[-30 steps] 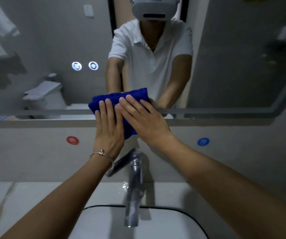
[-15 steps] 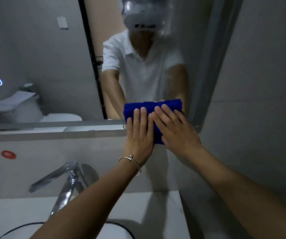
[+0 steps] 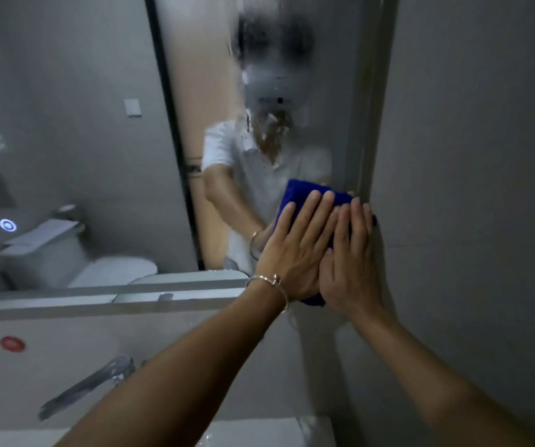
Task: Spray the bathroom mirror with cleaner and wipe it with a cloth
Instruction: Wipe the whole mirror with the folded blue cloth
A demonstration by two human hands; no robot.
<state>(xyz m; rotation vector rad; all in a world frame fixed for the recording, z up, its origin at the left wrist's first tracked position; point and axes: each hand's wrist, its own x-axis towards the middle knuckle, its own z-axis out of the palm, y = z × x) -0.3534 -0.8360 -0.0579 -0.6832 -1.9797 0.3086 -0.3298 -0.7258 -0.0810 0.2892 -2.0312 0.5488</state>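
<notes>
Far right on the bathroom mirror point(image 3: 66, 130), we press a folded blue cloth point(image 3: 305, 196) flat to the glass, just beside the grey wall point(image 3: 472, 188). Our left hand point(image 3: 295, 253), a thin bracelet point(image 3: 267, 280) at its wrist, lies on the cloth with fingers straight and slightly fanned. Our right hand point(image 3: 351, 266) lies alongside and touches it, fingers straight and close together, their tips at the cloth's right border. Neither hand curls round the fabric; both hold it by flat pressure alone. Above the cloth a misty film of cleaner point(image 3: 272, 79) blurs the reflection, so we judge the spraying done and the wiping under way, with that patch yet to clear. The cloth looks soft, light and thick, and apt to bunch or slip from under the palms on wet glass. We think it is best held with the palms spread over its middle, pressing evenly. The glass is rigid but breakable, and calls for firm rather than heavy force. A faucet point(image 3: 89, 388) stands near left, by the white basin point(image 3: 259, 430).
</notes>
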